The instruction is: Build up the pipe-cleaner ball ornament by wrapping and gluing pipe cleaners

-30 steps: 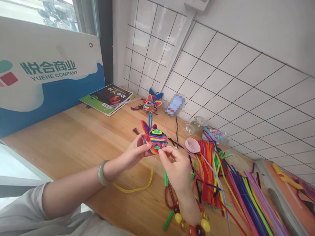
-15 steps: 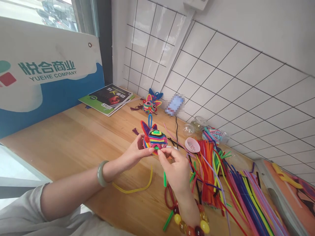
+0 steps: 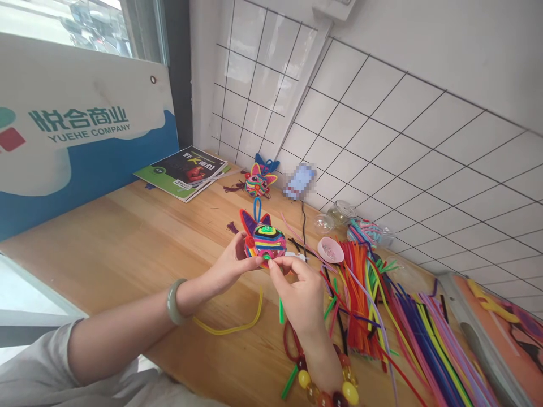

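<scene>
A round pipe-cleaner ornament (image 3: 271,240), striped in many colours, has purple ears edged in red, a blue hanging loop on top and a dark tassel at its left. My left hand (image 3: 237,260) is closed around its left and lower side, with the thumb along the bottom edge. Thumb and forefinger of my right hand (image 3: 299,288) pinch at that lower edge, on a short green pipe cleaner piece (image 3: 266,257) that is partly covered by the fingertips. Beneath my hands a yellow pipe cleaner (image 3: 231,330) lies curved on the wooden table (image 3: 139,243).
A similar ornament (image 3: 259,183) sits near the wall beside a blurred phone (image 3: 299,182). Bundles of coloured pipe cleaners (image 3: 360,305) spread over the right side, by a pink dish (image 3: 331,250). Red-handled scissors (image 3: 291,342) lie under my right wrist. Magazines (image 3: 182,172) are at the back left.
Both hands keep their grip on the ornament at nearly the same place. The whole view has shifted very slightly; the right fingertips remain at the ornament's lower edge.
</scene>
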`<state>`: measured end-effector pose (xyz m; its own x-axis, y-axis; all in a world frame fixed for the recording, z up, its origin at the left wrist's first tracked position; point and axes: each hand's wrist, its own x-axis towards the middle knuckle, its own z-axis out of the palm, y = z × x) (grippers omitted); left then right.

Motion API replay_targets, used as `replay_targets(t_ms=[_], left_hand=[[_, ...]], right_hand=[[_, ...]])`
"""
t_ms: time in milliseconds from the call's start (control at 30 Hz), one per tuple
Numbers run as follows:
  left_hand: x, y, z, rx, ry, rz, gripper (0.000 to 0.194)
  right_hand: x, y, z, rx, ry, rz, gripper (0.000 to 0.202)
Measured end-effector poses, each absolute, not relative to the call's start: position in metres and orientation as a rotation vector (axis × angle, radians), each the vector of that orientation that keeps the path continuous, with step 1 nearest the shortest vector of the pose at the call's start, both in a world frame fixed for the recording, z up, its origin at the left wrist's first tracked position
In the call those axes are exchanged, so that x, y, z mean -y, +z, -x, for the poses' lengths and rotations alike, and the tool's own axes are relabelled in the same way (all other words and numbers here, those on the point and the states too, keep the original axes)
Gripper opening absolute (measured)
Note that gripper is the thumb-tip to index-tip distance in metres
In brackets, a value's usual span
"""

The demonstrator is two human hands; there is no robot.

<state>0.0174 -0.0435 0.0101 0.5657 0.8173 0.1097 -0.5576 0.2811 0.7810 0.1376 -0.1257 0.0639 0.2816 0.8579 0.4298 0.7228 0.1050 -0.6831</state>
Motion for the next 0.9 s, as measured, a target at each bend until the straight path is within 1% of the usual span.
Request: replay_targets(t_ms=[267,600,900], left_hand=[[0.0426,0.0062,-0.0174,-0.361,0.968,-0.911,0.048],[0.0420,0.0048,-0.0178,-0.349,0.974,-0.944,0.045],[0.0436,0.0082,-0.0178,-0.390,0.941,-0.937,0.052]], right_hand=[[0.1242,0.0612,-0.1356,1.412,0.189,1.659,0.011],[0.1227,0.0555,-0.1367,1.355,0.276,1.663,0.010],[0.1223,0.0580,-0.1360,1.336,0.385,1.605,0.009]])
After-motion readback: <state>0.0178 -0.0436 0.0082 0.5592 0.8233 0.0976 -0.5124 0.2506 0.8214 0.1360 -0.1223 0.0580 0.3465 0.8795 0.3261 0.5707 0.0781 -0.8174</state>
